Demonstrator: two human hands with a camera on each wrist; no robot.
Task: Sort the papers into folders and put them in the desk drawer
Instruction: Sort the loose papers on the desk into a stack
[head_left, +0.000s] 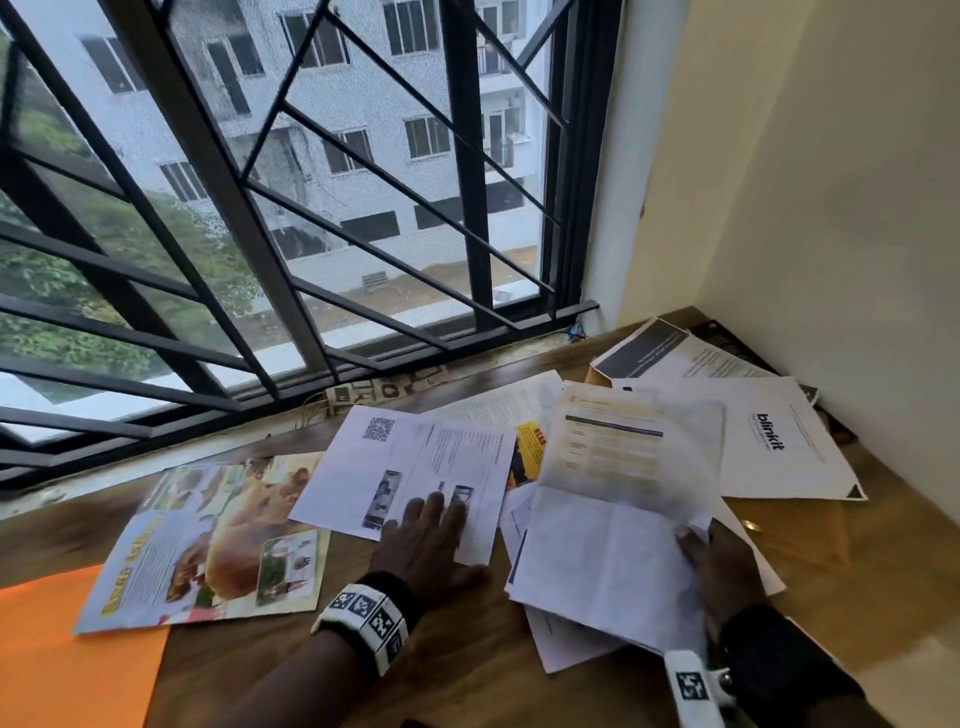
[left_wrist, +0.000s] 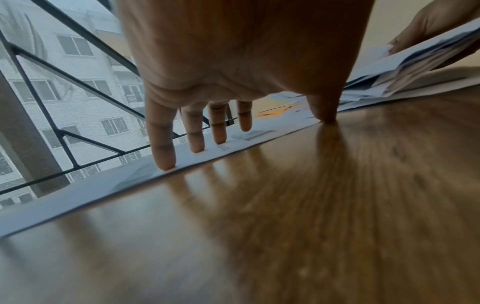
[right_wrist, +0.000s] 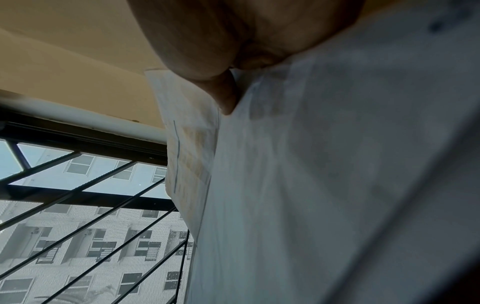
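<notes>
the left hand (head_left: 429, 540) lies flat with its fingers (left_wrist: 163, 148) straight and slightly spread, their tips pressing on the near edge of a white sheet with a qr code (head_left: 415, 467), the thumb resting on the wooden desk (head_left: 291, 670). the right hand (head_left: 719, 566) pinches a sheaf of white papers (head_left: 613, 561) at its right edge, thumb on top; the top sheet, with a yellow table printed on it, is blurred and seems lifted off the desk.

outward from the hands, a colour brochure with animal pictures (head_left: 218, 540) lies left of the qr sheet, its near corner overlapping an orange folder (head_left: 67, 665) at the desk's left edge. the folder lies flat and whether anything is inside cannot be told. farther right, a white sheet printed "blinkit" (head_left: 774, 441) and a dark-headed leaflet (head_left: 660, 348) lie near the corner of the wall, overlapping other papers.

the left wrist view alone shows the fingertips in contact with the sheet and the sheaf raised in the right hand (left_wrist: 428, 26). the right wrist view shows the thumb (right_wrist: 223, 94) against the papers (right_wrist: 324, 185), and the barred window (right_wrist: 91, 216) beyond.
</notes>
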